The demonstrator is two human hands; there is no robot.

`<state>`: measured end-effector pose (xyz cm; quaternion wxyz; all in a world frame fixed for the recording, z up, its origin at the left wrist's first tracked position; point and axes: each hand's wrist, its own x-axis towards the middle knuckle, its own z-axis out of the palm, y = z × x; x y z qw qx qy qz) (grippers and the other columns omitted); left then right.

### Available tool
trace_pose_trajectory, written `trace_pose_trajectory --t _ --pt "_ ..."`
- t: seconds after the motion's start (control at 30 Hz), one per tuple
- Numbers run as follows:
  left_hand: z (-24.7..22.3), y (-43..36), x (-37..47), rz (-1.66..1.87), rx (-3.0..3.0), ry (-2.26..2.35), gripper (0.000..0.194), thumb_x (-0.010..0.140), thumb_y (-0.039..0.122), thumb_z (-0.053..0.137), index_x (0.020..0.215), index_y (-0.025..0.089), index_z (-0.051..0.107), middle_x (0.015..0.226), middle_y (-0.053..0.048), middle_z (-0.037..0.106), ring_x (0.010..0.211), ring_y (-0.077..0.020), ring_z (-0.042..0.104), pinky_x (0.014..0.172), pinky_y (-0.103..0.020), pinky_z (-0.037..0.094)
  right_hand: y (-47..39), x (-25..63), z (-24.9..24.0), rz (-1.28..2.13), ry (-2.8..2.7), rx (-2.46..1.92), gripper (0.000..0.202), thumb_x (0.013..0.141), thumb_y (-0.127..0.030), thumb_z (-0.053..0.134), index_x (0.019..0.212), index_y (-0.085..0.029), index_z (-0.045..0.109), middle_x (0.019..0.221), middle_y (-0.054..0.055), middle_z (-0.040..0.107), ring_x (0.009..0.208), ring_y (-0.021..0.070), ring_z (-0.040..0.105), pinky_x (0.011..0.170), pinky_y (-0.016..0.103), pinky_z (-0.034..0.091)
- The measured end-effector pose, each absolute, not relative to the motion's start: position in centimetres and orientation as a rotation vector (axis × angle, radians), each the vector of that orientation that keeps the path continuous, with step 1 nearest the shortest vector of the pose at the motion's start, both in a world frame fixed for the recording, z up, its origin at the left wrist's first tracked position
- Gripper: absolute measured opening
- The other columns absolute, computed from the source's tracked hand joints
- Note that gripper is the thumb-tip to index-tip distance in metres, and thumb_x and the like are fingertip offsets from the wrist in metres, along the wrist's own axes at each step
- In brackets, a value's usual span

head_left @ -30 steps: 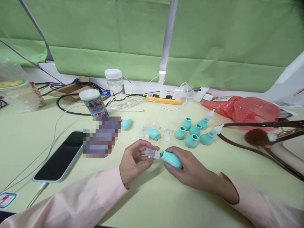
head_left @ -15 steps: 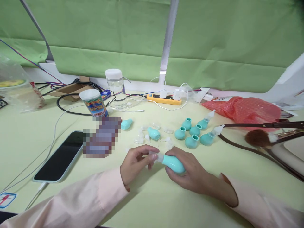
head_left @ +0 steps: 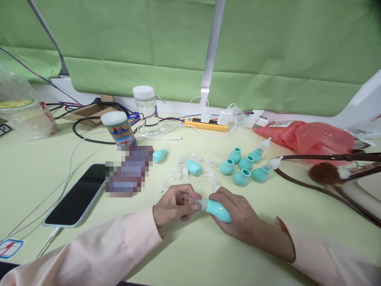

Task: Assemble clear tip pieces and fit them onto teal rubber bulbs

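My right hand [head_left: 238,212] is wrapped round a turquoise rubber bulb [head_left: 219,211], its neck pointing left. Between the thumb and fingers of my left hand [head_left: 178,204] is a clear plastic nozzle [head_left: 204,204], which meets the bulb's neck; part of it is hidden by the fingers. Beyond the hands lie small clear plastic pieces [head_left: 176,172] around a loose turquoise bulb [head_left: 194,167]. Another bulb [head_left: 159,155] rests farther left. To the right stand several open bulbs [head_left: 241,177], and two bulbs [head_left: 260,174] there carry clear pointed tips.
A phone [head_left: 77,195] on a cable lies at left, beside a blurred-out patch. Behind are a printed cup [head_left: 121,131], a water bottle [head_left: 147,113] and a yellow power strip [head_left: 206,124]. A red plastic bag [head_left: 309,139] and a brown bag strap [head_left: 309,186] lie at right.
Both hands have shifted slightly down, still on the bulb and nozzle. The left fingers have changed their hold on the nozzle, and the view has moved a little.
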<state>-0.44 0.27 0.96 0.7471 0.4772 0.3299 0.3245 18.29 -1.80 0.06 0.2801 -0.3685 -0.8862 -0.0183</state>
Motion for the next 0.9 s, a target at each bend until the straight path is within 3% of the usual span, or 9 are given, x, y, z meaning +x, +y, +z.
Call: trace_pose_trajectory --t 0.2,0.37,0.63,0.9 --pt "1.2 0.0 -0.5 0.728 1.159 0.704 0.027 0.056 0.029 0.071 0.060 0.012 0.049 0.056 0.002 0.052 0.043 -0.0039 0.040 0.040 -0.018 0.031 -1.9 17.8 1.3 0.603 -2.197 -1.063 0.017 0.065 -0.011 0.052 0.078 -0.019 0.046 0.064 -0.002 0.051 0.055 0.0107 0.047 0.051 0.022 0.038" --pt "1.1 -0.4 -0.6 0.756 1.393 0.762 0.018 0.060 0.024 0.067 0.060 0.013 0.053 0.060 0.000 0.056 0.055 -0.0087 0.047 0.050 -0.020 0.038 -1.8 17.9 2.3 1.095 -2.130 -1.185 0.015 0.063 -0.015 0.057 0.074 -0.019 0.047 0.061 -0.004 0.047 0.053 0.0088 0.044 0.046 0.018 0.036" --pt "0.7 -1.0 -0.6 0.907 1.936 0.746 0.010 0.072 0.023 0.055 0.068 0.015 0.058 0.059 -0.003 0.058 0.049 -0.0107 0.046 0.051 -0.024 0.040 -1.7 18.0 2.1 1.357 -1.910 -1.345 0.026 0.052 -0.017 0.065 0.074 -0.019 0.051 0.070 -0.003 0.048 0.059 0.0104 0.046 0.049 0.020 0.040" --pt "0.2 -1.2 -0.5 0.963 2.163 0.603 0.018 0.078 0.022 0.048 0.065 0.017 0.060 0.053 -0.003 0.053 0.053 -0.0132 0.045 0.051 -0.025 0.037 -1.4 18.1 2.7 1.666 -1.868 -1.258 0.022 0.052 -0.020 0.067 0.065 -0.019 0.049 0.056 -0.006 0.041 0.050 0.0074 0.041 0.041 0.017 0.034"
